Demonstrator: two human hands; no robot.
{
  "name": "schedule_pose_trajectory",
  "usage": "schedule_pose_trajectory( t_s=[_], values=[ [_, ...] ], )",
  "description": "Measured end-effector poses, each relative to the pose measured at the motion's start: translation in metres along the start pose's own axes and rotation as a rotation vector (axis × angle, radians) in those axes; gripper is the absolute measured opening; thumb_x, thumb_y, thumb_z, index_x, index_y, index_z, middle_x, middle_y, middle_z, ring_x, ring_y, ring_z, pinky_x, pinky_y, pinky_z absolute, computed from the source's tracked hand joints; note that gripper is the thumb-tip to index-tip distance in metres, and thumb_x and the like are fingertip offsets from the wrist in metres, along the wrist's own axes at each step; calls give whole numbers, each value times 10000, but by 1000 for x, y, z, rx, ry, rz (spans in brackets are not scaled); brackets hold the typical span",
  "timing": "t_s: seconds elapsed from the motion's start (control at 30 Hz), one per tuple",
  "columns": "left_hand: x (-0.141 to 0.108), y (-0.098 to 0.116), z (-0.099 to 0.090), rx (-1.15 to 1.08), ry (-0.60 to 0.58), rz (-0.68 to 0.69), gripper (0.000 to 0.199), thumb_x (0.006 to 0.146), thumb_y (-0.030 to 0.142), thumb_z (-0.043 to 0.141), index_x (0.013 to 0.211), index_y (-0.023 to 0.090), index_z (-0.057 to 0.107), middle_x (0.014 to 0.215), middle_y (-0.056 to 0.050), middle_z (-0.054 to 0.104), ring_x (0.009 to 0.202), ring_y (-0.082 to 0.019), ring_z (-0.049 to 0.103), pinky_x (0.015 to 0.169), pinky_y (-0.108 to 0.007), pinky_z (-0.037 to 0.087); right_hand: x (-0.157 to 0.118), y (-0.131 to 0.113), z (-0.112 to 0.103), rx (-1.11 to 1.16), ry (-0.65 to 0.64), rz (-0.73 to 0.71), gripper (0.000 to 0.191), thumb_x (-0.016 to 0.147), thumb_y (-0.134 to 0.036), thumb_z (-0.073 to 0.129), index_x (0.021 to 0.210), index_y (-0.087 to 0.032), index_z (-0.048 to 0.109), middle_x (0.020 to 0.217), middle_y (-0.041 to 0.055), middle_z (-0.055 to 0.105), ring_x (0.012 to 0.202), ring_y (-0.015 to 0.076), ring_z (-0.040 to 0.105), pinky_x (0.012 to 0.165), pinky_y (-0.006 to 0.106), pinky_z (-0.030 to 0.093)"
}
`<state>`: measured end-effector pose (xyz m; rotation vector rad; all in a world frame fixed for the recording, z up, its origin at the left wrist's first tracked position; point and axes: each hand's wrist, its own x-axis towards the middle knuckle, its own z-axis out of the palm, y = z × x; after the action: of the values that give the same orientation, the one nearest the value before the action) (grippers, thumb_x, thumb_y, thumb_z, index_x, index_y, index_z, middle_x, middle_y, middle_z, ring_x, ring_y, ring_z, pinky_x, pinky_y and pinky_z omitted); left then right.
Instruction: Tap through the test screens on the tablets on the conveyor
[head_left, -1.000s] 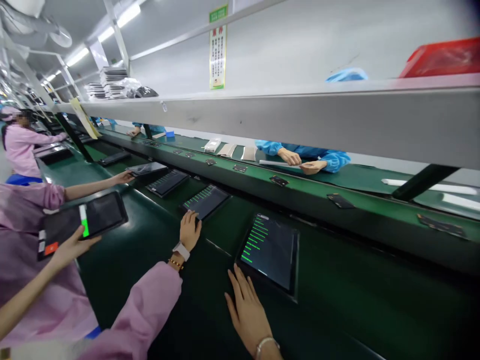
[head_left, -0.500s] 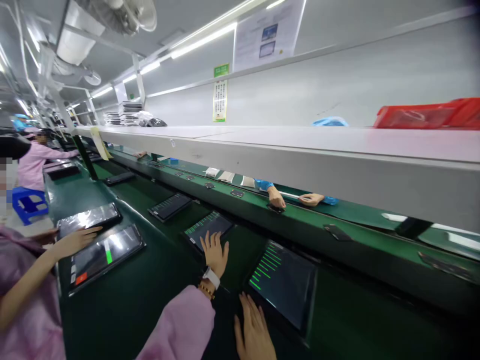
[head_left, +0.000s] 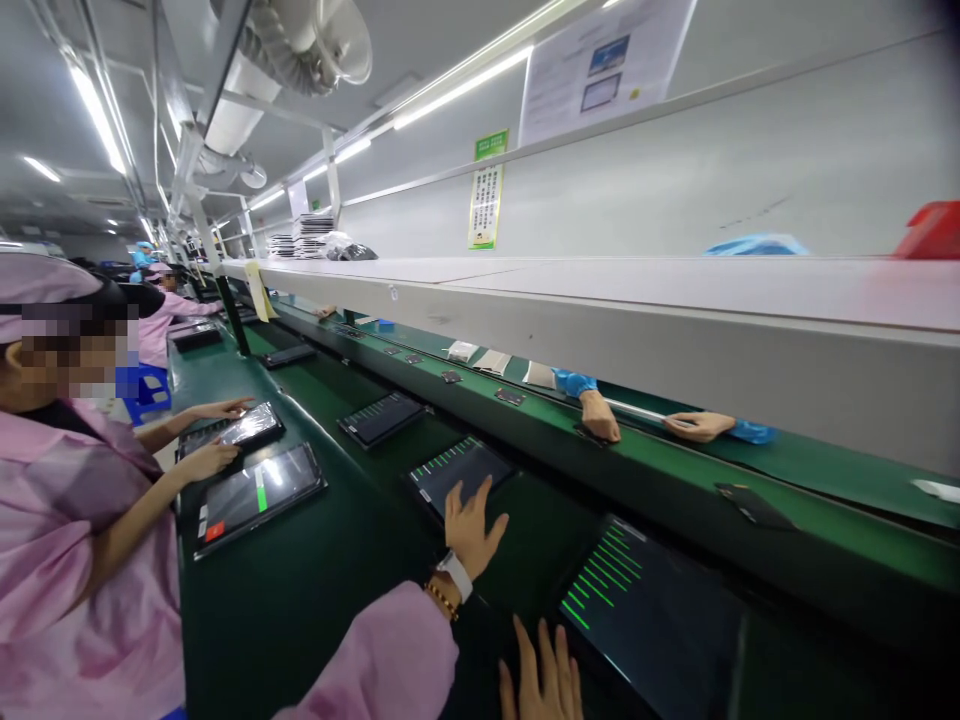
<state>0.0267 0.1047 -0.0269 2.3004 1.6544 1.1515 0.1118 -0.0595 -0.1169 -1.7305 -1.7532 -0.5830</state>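
My left hand (head_left: pixel 472 528), with a white watch and a beaded bracelet at the wrist, has its fingers spread over the lower edge of a tablet (head_left: pixel 454 474) that shows short green lines. It grips nothing. At the bottom of the view, my right hand (head_left: pixel 541 675) lies with fingers apart beside the left edge of a larger-looking tablet (head_left: pixel 660 620) with green bars on its dark screen. The lower part of that hand is cut off by the frame.
Further tablets (head_left: pixel 381 418) lie along the green belt. At left, a co-worker in pink (head_left: pixel 90 560) handles a wrapped tablet beside another tablet (head_left: pixel 259 492). A white shelf (head_left: pixel 600 300) overhangs the line; a person's blue-sleeved hands (head_left: pixel 600 415) work beneath it.
The view has turned left, so the scene sits further right. The tablet near my right hand has shifted right and lower. My left hand's fingers have spread and bent somewhat.
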Motion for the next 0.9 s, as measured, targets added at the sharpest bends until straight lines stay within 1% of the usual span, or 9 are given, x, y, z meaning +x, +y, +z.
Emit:
schedule_pose_trajectory(
  t_s=[0.07, 0.13, 0.3, 0.43, 0.53, 0.63, 0.73, 0.83, 0.9],
  values=[
    [0, 1, -5, -67, -33, 127, 621, 959, 306, 610, 1525, 280, 356, 1186, -40, 702, 1345, -352, 428, 1132, -590, 404, 4, -3, -2, 22, 55, 4, 508, 1036, -369, 222, 1362, -70, 472, 1372, 273, 510, 1452, 434, 302, 930, 615, 517],
    [2, 0, -7, -81, -19, 146, 594, 955, 274, 609, 1501, 269, 375, 1200, -26, 696, 1327, -324, 441, 1131, -559, 414, 8, -6, -6, 25, 99, -11, 499, 1032, -364, 226, 1341, -63, 475, 1340, 281, 527, 1330, 462, 456, 869, 607, 550],
    [3, -9, -1, -76, 82, 91, 366, 987, 240, 514, 1341, 146, 508, 1202, -95, 677, 1304, -347, 448, 1088, -586, 437, 16, -6, -17, 9, 119, -63, 500, 1028, -369, 247, 1329, -37, 470, 1327, 305, 518, 1186, 469, 565, 815, 597, 590],
    [2, -13, 2, -49, 134, 71, 295, 977, 250, 524, 1261, 188, 571, 1295, -88, 623, 1312, -324, 451, 1112, -561, 427, 16, -3, -17, 3, 117, -62, 505, 1029, -374, 237, 1323, -40, 476, 1332, 307, 510, 1187, 470, 564, 803, 591, 595],
    [14, -28, -4, -15, 167, 11, 239, 956, 253, 549, 1179, 224, 630, 1349, -62, 588, 1342, -299, 435, 1151, -524, 400, 10, 2, -9, -4, 102, -65, 519, 1028, -386, 240, 1332, -40, 479, 1349, 301, 506, 1212, 466, 551, 825, 586, 588],
    [39, -60, -23, 27, 216, -148, 228, 952, 222, 511, 1118, 176, 661, 1376, -114, 564, 1373, -317, 412, 1192, -529, 337, 2, 7, 2, -37, 86, -89, 543, 1018, -418, 281, 1347, -39, 490, 1388, 302, 483, 1262, 462, 520, 850, 571, 572],
    [70, -101, -52, 55, 237, -342, 339, 963, 199, 438, 1226, 53, 594, 1443, -245, 471, 1431, -372, 340, 1196, -594, 282, -3, 4, 9, -35, 39, -35, 540, 1020, -401, 290, 1362, -37, 497, 1456, 310, 419, 1385, 457, 399, 943, 599, 520],
    [100, -126, -77, 36, 147, -424, 415, 944, 189, 479, 1309, -6, 514, 1428, -313, 463, 1435, -394, 344, 1172, -654, 268, -6, -4, 11, 5, -15, 54, 538, 1036, -387, 262, 1383, -49, 495, 1515, 286, 362, 1475, 421, 262, 1040, 620, 455],
    [119, -121, -86, -9, 11, -365, 405, 913, 181, 557, 1289, 33, 550, 1278, -256, 615, 1370, -374, 453, 1171, -664, 262, -6, -6, 13, 17, -20, 84, 544, 1041, -404, 249, 1376, -65, 511, 1517, 271, 372, 1484, 410, 249, 1053, 619, 450]
  ],
)
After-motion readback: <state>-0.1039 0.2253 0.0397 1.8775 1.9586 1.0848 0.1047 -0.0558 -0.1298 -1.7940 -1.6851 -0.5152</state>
